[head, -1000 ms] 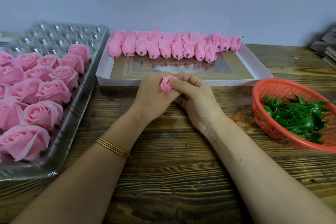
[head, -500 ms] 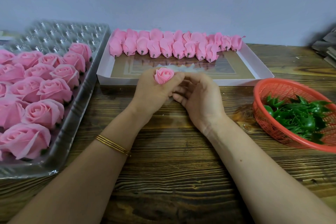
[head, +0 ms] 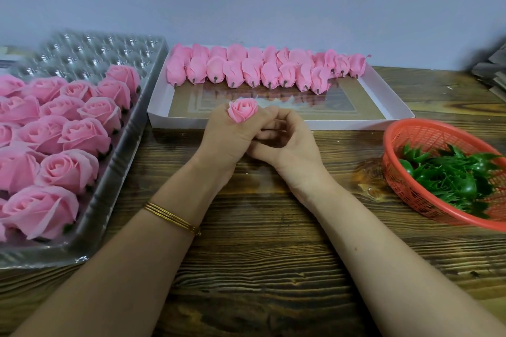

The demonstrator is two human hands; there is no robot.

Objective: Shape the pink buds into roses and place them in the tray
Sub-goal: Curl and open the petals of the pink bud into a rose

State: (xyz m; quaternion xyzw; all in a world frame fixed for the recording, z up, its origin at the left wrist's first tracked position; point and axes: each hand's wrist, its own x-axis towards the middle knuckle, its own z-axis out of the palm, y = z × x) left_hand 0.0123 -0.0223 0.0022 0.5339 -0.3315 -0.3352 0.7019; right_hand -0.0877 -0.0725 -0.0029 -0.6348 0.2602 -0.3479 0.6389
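Gripping one pink bud (head: 242, 109) in the curled fingers of the left hand (head: 227, 139), bloom upward, stem end hidden inside the fist. Resting the right hand (head: 287, 145) against it, fingers bent and tucked toward the left palm, thumb tip just beside the petals. Impossible to tell whether pinching the stem below or holding nothing.

A second ago, covering the bud with the right fingers and working the petals; half a second ago, drawn back off it. Now showing an opened spiral face, though smaller and tighter than the finished roses (head: 85, 134). Judged from that: shaping under way, probably with outer petals left to spread, and not yet ready for placing.

Held above the middle of the desk (head: 260, 268), just before the near wall of the white box (head: 356, 123). Inside that box, along its far side, two rows of unshaped buds (head: 246, 71) lying with stems toward the near edge, so plenty left to do. At the desk's left edge, the clear tray (head: 90, 55), near part packed with roses, far cups bare; next free cup likely just beyond the farthest rose. Toward the right edge, a red basket (head: 394, 145) of green calyxes (head: 449, 175). On the left wrist, a thin gold bangle (head: 172, 217).
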